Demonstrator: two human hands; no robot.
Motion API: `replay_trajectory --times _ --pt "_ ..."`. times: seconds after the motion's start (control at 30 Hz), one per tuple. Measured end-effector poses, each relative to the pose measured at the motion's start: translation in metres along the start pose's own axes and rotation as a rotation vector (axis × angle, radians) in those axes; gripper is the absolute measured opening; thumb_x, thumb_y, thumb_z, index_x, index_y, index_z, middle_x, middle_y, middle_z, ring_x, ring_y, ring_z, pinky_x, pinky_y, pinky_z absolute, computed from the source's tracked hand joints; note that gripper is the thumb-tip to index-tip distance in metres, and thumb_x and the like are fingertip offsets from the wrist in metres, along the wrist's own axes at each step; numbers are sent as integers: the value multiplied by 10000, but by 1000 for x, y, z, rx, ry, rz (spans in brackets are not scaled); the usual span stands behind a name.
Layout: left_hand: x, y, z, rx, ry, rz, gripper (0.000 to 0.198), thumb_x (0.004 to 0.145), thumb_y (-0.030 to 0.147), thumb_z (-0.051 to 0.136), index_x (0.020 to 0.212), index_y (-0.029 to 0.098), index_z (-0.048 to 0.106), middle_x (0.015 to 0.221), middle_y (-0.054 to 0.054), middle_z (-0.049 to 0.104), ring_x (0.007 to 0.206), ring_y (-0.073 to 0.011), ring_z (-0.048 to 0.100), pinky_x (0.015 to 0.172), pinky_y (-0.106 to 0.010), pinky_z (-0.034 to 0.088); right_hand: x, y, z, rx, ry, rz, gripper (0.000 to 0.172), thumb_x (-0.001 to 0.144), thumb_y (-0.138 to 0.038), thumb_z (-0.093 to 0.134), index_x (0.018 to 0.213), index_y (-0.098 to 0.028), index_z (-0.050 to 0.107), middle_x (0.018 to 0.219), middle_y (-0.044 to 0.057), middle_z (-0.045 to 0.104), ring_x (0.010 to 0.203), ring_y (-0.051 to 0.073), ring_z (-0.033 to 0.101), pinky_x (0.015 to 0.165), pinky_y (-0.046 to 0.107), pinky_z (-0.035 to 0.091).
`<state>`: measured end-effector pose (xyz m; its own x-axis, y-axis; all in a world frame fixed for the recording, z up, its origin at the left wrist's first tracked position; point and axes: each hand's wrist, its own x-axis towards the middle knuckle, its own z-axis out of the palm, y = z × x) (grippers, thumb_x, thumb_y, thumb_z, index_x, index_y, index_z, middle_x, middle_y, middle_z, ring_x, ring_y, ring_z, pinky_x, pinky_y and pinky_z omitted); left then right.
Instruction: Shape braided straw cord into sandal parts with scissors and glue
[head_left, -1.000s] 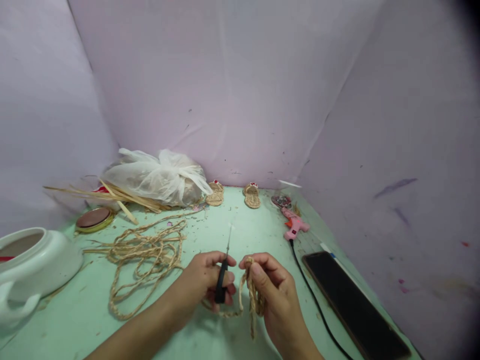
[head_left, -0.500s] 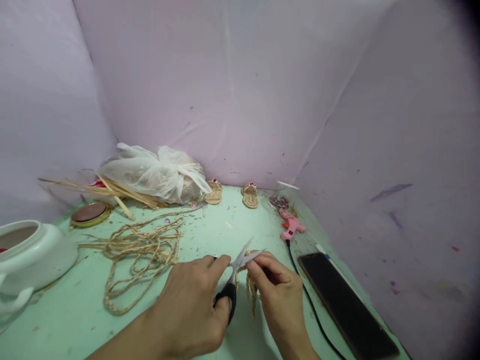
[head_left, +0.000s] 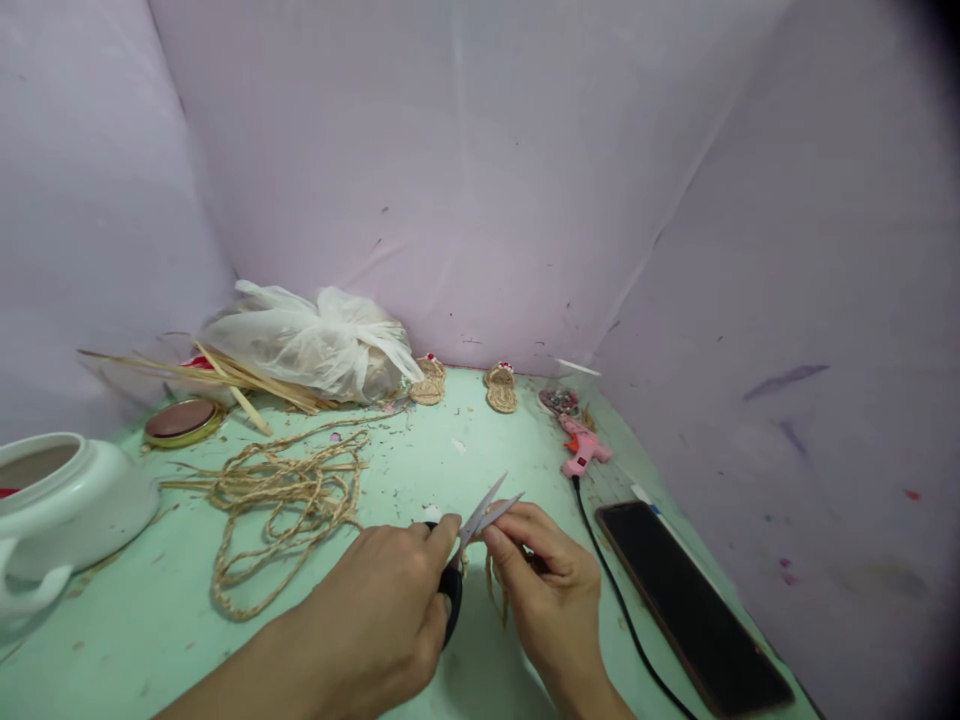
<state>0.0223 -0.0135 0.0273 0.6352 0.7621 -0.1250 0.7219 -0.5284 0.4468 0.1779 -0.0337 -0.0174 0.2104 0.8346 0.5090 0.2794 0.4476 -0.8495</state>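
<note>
Braided cord (head_left: 496, 592) hangs pinched in the right hand (head_left: 553, 582) above the table (head_left: 435, 470); the left hand (head_left: 384, 605) grips scissors (head_left: 473, 524), blades parted (two woven sandals (head_left: 501, 391) beyond look finished), so the cut seems not yet made.

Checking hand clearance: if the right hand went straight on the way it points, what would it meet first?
The right hand would likely meet the open scissors in the left hand first; the gap in depth is unclear.
</note>
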Motion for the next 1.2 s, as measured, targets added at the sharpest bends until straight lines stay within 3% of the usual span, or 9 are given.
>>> replay_trajectory --times 0.17,0.3,0.4,0.5,0.63,0.77,0.93,1.0,1.2 --pt "-2 0 1 -110 15 30 362 763 127 372 1083 201 524 835 -58 653 784 -188 597 691 -254 414 0 2 1 -18 33 -13 178 740 -103 614 752 -246 720 762 0 673 697 132 610 625 214 465" --pt "2 -8 -6 -145 7 60 238 760 133 377 868 222 570 684 -1 620 631 -144 563 594 -215 385 1 5 1 16 70 108 110 735 -160 618 723 -216 711 769 25 685 724 160 618 653 248 474" --pt "21 -26 -13 -10 96 -47 188 743 144 400 787 218 568 630 2 596 600 -152 555 545 -220 360 3 8 2 108 56 289 94 742 -233 617 744 -196 703 789 46 693 738 182 623 680 285 478" --pt "54 -45 -15 274 251 -258 244 726 189 466 944 178 574 727 -83 645 703 -238 599 572 -279 374 4 13 3 247 35 416 133 730 -296 635 765 -182 696 891 73 699 838 205 621 748 304 466" --pt "85 -53 -8 303 267 -281 202 752 195 460 834 127 631 770 -160 656 762 -272 618 633 -316 398 8 16 2 362 44 497 206 703 -352 670 783 -163 677 827 64 686 739 169 607 668 265 459" --pt "77 -37 -4 267 326 -246 343 868 266 309 897 166 635 893 -128 663 853 -241 611 721 -320 414 13 15 -2 401 27 540 215 679 -365 693 739 -162 658 681 11 636 517 87 480 489 201 378" --pt "56 -26 -7 109 574 -83 325 857 295 371 974 151 637 1028 -110 634 1035 -240 516 893 -334 365 14 15 -3 393 -39 548 220 681 -358 691 767 -156 677 692 16 642 527 89 472 503 207 367" --pt "54 -27 -9 -31 510 -66 327 848 300 383 912 130 655 950 -108 649 968 -242 539 860 -338 380 12 16 -2 368 -65 548 220 701 -360 676 774 -153 681 659 5 629 509 82 455 494 204 355" --pt "49 -15 -7 -839 157 -133 287 739 377 517 681 124 640 612 -36 631 624 -159 560 629 -259 418 12 19 -2 329 -126 501 208 737 -352 647 821 -172 706 677 5 656 586 106 531 556 212 394"
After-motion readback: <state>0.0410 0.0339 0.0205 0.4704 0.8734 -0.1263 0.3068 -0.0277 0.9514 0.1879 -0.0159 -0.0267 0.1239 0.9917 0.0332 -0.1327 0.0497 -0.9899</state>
